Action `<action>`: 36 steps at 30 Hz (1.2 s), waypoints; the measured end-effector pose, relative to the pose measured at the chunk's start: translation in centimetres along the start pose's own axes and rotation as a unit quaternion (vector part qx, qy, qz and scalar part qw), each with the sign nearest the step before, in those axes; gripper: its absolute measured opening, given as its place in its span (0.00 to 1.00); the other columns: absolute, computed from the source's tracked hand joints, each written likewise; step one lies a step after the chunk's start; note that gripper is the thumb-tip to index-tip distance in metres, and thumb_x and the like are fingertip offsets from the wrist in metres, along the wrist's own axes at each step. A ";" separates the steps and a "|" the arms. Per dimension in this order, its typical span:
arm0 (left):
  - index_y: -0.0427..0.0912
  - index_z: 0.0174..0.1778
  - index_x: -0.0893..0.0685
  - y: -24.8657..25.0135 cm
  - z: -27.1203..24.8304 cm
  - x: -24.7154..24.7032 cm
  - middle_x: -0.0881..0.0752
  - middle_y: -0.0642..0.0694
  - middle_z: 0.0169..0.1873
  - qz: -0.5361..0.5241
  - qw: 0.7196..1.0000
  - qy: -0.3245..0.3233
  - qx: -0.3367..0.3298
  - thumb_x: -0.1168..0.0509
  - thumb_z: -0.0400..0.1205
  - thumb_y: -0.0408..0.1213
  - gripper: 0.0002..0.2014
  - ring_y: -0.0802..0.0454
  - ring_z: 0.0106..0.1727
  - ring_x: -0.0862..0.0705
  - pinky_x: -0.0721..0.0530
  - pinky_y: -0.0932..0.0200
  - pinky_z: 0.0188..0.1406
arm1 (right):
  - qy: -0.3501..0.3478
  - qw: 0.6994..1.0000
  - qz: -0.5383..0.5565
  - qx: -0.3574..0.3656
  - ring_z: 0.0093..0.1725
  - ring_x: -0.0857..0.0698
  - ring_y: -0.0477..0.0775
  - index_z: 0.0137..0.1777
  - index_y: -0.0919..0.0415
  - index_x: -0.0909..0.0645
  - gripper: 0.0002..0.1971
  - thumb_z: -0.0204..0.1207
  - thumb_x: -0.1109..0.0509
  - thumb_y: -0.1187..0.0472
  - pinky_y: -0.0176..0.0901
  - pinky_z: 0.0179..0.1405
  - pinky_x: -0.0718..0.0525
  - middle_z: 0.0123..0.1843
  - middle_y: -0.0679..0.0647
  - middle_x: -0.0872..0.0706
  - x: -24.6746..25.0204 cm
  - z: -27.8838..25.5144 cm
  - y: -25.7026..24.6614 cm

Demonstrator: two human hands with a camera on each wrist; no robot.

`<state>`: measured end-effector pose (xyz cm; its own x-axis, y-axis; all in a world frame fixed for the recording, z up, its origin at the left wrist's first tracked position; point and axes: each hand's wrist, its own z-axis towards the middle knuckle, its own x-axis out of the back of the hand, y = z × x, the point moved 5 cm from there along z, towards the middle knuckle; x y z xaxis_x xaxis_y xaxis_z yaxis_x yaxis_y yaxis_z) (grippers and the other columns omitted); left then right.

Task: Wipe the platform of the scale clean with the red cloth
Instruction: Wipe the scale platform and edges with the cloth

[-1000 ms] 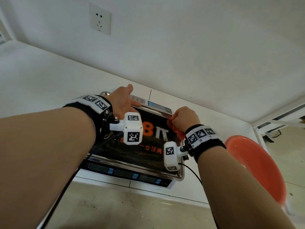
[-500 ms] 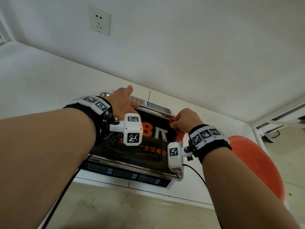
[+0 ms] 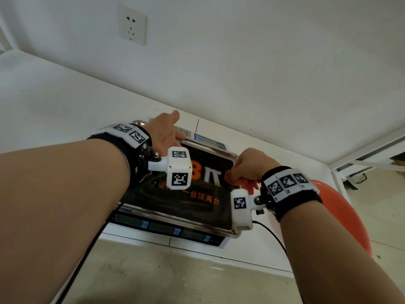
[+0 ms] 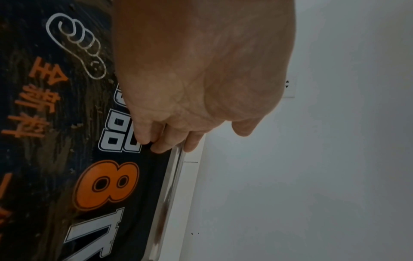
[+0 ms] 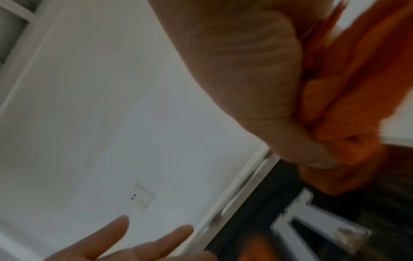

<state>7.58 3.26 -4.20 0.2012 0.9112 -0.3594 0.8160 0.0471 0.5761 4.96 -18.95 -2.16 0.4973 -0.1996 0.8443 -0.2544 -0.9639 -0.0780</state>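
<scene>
The scale sits on a white counter; its platform [image 3: 197, 207] is black with orange print, a steel rim [image 4: 172, 185] and brownish smears [image 4: 55, 141]. My left hand [image 3: 173, 128] rests on the platform's far left edge, with its fingers [image 4: 156, 146] pressing the rim. My right hand [image 3: 247, 165] is over the platform's right side and grips the bunched red cloth [image 3: 247, 183]. In the right wrist view the cloth [image 5: 348, 88] hangs from the fist [image 5: 245, 79] down onto the platform, and the picture is blurred.
An orange-red basin [image 3: 341, 216] stands right of the scale, behind my right forearm. The scale's front display panel [image 3: 166, 229] faces me at the counter's edge. A black cable [image 3: 274, 235] runs from my right wrist. A wall socket [image 3: 132, 24] is above left.
My right hand has drawn the red cloth a little toward me and to the right along the platform's right side. My left hand has stayed on the far edge.
</scene>
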 end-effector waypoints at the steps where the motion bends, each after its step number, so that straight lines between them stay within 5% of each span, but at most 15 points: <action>1: 0.37 0.84 0.44 0.0 0.0 0.0 0.45 0.27 0.81 -0.001 1.000 -0.002 0.000 0.59 0.83 0.65 0.41 0.27 0.82 0.46 0.42 0.33 0.77 | 0.015 0.999 0.032 0.000 0.29 0.09 0.54 0.42 0.65 0.08 0.08 0.72 0.21 0.59 0.42 0.30 0.14 0.33 0.59 0.07 0.4 0.1 0.3; 3: 0.37 0.84 0.45 0.0 0.0 0.0 0.45 0.27 0.81 -0.003 1.000 -0.006 0.002 0.59 0.83 0.66 0.41 0.28 0.82 0.46 0.42 0.33 0.77 | 0.062 0.996 0.061 0.008 0.25 0.10 0.56 0.41 0.66 0.09 0.07 0.74 0.25 0.62 0.44 0.28 0.13 0.29 0.60 0.09 0.6 0.6 0.5; 7: 0.37 0.84 0.46 0.1 0.1 0.0 0.46 0.27 0.81 -0.009 1.000 -0.011 0.000 0.60 0.83 0.65 0.41 0.28 0.82 0.47 0.44 0.34 0.78 | 0.111 0.993 0.042 0.008 0.33 0.08 0.61 0.45 0.63 0.10 0.10 0.78 0.29 0.57 0.53 0.40 0.07 0.33 0.61 0.08 -0.7 0.8 0.8; 11: 0.35 0.84 0.45 0.2 0.2 0.2 0.45 0.26 0.81 -0.014 1.000 -0.009 -0.003 0.61 0.84 0.65 0.41 0.28 0.82 0.47 0.43 0.36 0.79 | 0.022 1.000 0.017 -0.004 0.33 0.08 0.58 0.42 0.65 0.08 0.06 0.71 0.23 0.63 0.50 0.37 0.08 0.36 0.61 0.07 -1.0 0.0 0.7; 14: 0.35 0.84 0.46 0.1 0.1 0.0 0.46 0.25 0.81 -0.009 1.000 -0.013 -0.004 0.61 0.84 0.64 0.41 0.28 0.82 0.47 0.45 0.36 0.79 | -0.038 0.999 -0.008 -0.017 0.37 0.09 0.53 0.44 0.59 0.07 0.08 0.67 0.19 0.57 0.41 0.35 0.14 0.41 0.56 0.06 -1.0 -0.9 0.9; 16: 0.35 0.84 0.47 0.1 0.0 0.0 0.46 0.25 0.81 -0.008 1.000 -0.010 -0.004 0.61 0.84 0.64 0.41 0.28 0.82 0.47 0.44 0.36 0.79 | -0.013 0.999 0.038 -0.006 0.40 0.07 0.55 0.45 0.58 0.07 0.06 0.69 0.20 0.59 0.44 0.38 0.10 0.41 0.56 0.06 -0.4 -0.7 1.2; 21: 0.36 0.84 0.46 0.0 0.2 -0.2 0.46 0.26 0.81 0.001 1.000 -0.007 -0.003 0.61 0.84 0.65 0.41 0.28 0.83 0.48 0.45 0.36 0.79 | 0.070 0.994 0.080 0.011 0.28 0.08 0.59 0.42 0.62 0.10 0.07 0.79 0.29 0.62 0.48 0.33 0.08 0.29 0.59 0.09 -0.8 0.0 1.2; 26: 0.36 0.84 0.44 -0.1 0.2 0.1 0.44 0.26 0.80 0.005 1.000 0.001 -0.004 0.61 0.84 0.64 0.40 0.28 0.82 0.45 0.41 0.36 0.78 | 0.027 0.998 0.051 -0.015 0.28 0.09 0.58 0.38 0.66 0.11 0.10 0.75 0.25 0.59 0.54 0.45 0.06 0.28 0.58 0.09 -1.9 -0.2 0.9; 30: 0.36 0.84 0.44 0.0 0.0 0.0 0.43 0.25 0.80 0.011 1.000 0.002 -0.006 0.61 0.84 0.63 0.40 0.28 0.82 0.45 0.41 0.36 0.78 | -0.011 0.998 0.053 -0.014 0.43 0.07 0.56 0.45 0.61 0.08 0.07 0.68 0.20 0.61 0.48 0.47 0.09 0.41 0.56 0.06 -1.8 -0.8 0.8; 34: 0.35 0.84 0.45 0.0 0.1 0.0 0.44 0.25 0.80 0.005 1.000 -0.003 -0.007 0.61 0.84 0.64 0.40 0.27 0.82 0.46 0.42 0.36 0.78 | 0.008 0.995 0.100 -0.030 0.30 0.10 0.56 0.44 0.65 0.08 0.07 0.71 0.23 0.60 0.50 0.43 0.08 0.35 0.61 0.07 -1.7 -0.1 1.5; 36: 0.35 0.84 0.45 0.0 0.1 0.0 0.44 0.25 0.80 0.002 1.000 -0.001 -0.007 0.60 0.84 0.64 0.40 0.28 0.82 0.46 0.42 0.36 0.78 | 0.005 0.995 0.095 -0.030 0.32 0.10 0.58 0.43 0.67 0.09 0.09 0.71 0.23 0.60 0.54 0.48 0.07 0.36 0.62 0.07 -2.3 0.0 1.0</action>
<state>7.68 3.16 -4.27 0.2065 0.9104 -0.3585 0.8075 0.0484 0.5879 3.54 -19.47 -4.21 0.4272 -0.3750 0.8227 -0.3917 -0.8969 -0.2054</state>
